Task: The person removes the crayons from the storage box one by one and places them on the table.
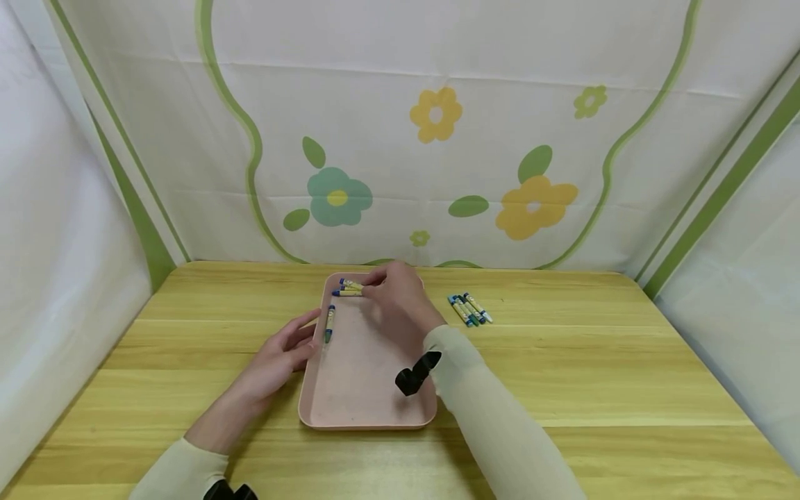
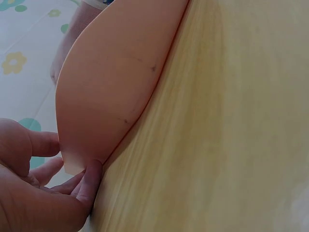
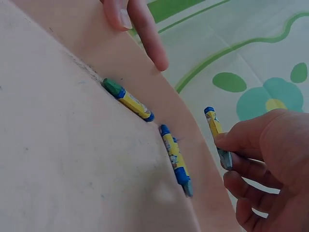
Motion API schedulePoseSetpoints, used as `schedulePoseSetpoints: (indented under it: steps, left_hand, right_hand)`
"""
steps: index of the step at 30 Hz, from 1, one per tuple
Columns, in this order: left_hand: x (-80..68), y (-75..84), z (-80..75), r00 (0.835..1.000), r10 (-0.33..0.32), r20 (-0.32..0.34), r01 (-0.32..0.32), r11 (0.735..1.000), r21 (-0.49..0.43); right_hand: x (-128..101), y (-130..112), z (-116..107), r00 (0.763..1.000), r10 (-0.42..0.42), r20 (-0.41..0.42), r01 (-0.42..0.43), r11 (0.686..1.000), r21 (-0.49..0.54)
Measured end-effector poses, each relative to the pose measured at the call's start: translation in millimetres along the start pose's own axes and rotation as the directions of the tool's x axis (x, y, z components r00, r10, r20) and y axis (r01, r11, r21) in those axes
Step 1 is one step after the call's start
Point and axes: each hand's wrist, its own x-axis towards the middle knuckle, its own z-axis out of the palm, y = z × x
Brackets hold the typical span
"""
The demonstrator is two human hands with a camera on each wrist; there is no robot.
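Observation:
The pink tray [image 1: 369, 389] lies on the table. At its left edge my left hand [image 1: 287, 354] grips the rim, fingertips against the outer wall [image 2: 87, 121]. Over the far end of the tray, my right hand [image 1: 400, 292] pinches a grey-tipped crayon [image 3: 213, 123] in a yellow and blue wrapper between thumb and fingers. Inside, a green crayon [image 3: 128, 99] lies along the left wall. Close to it, along the far wall, lie a grey-tipped crayon [image 3: 175, 154] and another partly hidden behind it.
Several crayons [image 1: 469, 309] lie side by side on the table [image 1: 581, 361], right of the tray. A white cloth with printed flowers [image 1: 387, 139] hangs behind the table's far edge. Black wrist cameras [image 1: 415, 375] sit on both sleeves.

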Motion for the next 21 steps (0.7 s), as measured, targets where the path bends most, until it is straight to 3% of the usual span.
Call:
schedulePoseSetpoints:
  steps: [4, 10, 21]
  left_hand:
    - [-0.4, 0.0, 0.3, 1.000, -0.001, -0.002, 0.001, 1.000, 0.006]
    - [0.1, -1.3, 0.7, 1.000, 0.001, -0.007, -0.001, 1.000, 0.004]
    - [1.2, -2.6, 0.3, 1.000, -0.003, -0.007, 0.003, 1.000, 0.000]
  right_hand:
    - [-1, 0, -8, 0.999, -0.035, 0.002, 0.035, 0.999, 0.027]
    - [-5, -3, -22, 0.997, -0.077, -0.025, 0.076, 0.997, -0.018]
    - [-14, 6, -41, 0.994, -0.098, -0.050, 0.096, 0.994, -0.046]
